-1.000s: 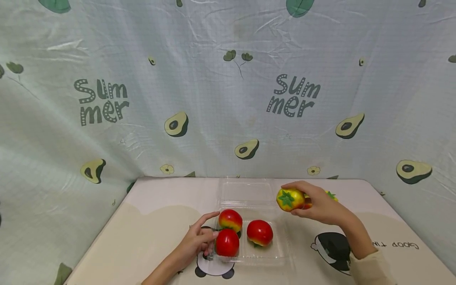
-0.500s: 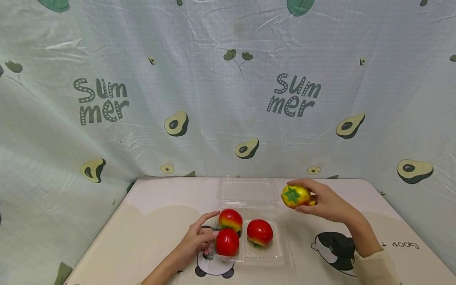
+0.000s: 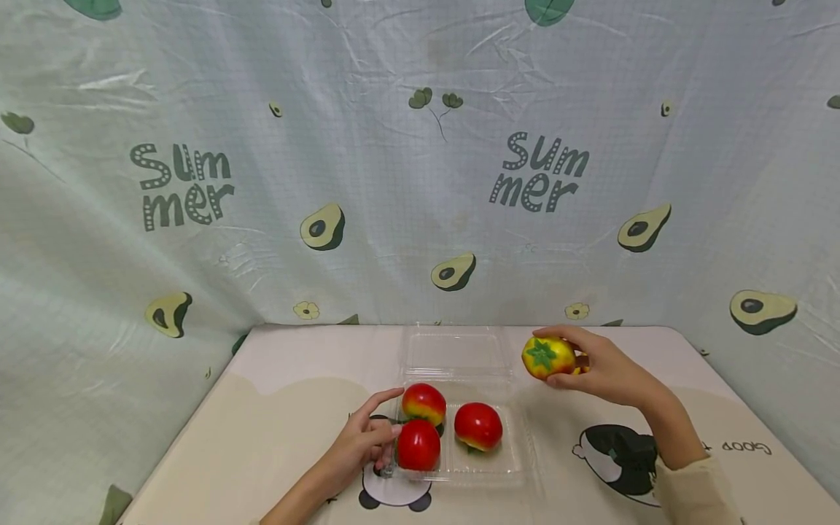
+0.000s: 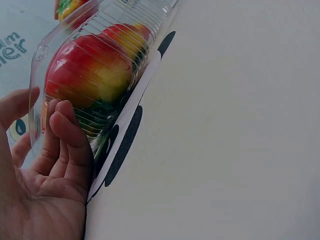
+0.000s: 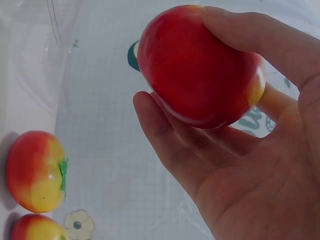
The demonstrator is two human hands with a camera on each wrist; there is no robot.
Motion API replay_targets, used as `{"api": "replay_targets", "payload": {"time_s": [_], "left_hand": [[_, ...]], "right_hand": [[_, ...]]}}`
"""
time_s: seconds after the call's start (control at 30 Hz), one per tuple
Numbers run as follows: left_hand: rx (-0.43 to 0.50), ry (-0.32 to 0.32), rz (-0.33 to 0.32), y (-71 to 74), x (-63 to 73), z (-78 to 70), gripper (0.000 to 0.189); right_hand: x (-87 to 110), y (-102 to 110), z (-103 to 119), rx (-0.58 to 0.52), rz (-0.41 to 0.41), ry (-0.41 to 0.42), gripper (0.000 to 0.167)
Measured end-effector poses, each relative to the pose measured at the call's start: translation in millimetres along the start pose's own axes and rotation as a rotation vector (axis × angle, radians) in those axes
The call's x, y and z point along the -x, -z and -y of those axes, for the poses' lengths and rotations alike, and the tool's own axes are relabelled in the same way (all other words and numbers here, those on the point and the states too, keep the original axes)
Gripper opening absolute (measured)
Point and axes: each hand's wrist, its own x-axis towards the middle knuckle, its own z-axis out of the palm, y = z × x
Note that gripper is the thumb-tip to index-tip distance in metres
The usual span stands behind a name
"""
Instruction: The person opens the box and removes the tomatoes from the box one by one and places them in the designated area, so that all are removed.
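Note:
My right hand (image 3: 607, 368) holds a glossy red and yellow tomato (image 3: 548, 357) above the table, its green star-shaped leaf facing left. Thumb and fingers curl round it in the right wrist view, where its red side (image 5: 200, 70) shows. An opened clear plastic container (image 3: 488, 470) holds three more tomatoes: a far-left one (image 3: 424, 405), a near-left one (image 3: 418, 445) and a single one (image 3: 478, 426) in the right half. At the container's left edge, my left hand (image 3: 359, 441) grips the rim, index finger stretched to the far-left tomato. In the left wrist view several fingers (image 4: 67, 145) curl against the outer wall.
The container's lid (image 3: 453, 354) lies folded back toward the rear. Beyond my right hand, two loose tomatoes stand side by side in the right wrist view, one whole (image 5: 36, 171), the other cut off (image 5: 37, 228). A patterned curtain (image 3: 380, 160) hangs behind the table (image 3: 262, 437).
My right hand has moved a little to the right and away with the tomato, which hides more of what is behind it. The left hand and the container have stayed in place.

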Motion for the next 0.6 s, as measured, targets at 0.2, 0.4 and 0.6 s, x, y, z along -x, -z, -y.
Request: {"api": "replay_targets", "payload": {"time_s": [0.2,0.4,0.6], "left_hand": [[-0.004,-0.005,-0.002,-0.4,0.8,-0.8,0.069],[-0.006,0.002,-0.008,-0.5,0.8,-0.9,0.069],[-0.012,0.005,-0.01,-0.5,-0.1,-0.4,0.069]], "right_hand": [[1.0,0.9,0.2,-0.006,0.001,-0.009,0.063],[1.7,1.7,1.0,-0.013,0.004,-0.027,0.062],[2.6,2.2,0.5,-0.019,0.008,-0.038,0.062]]}}
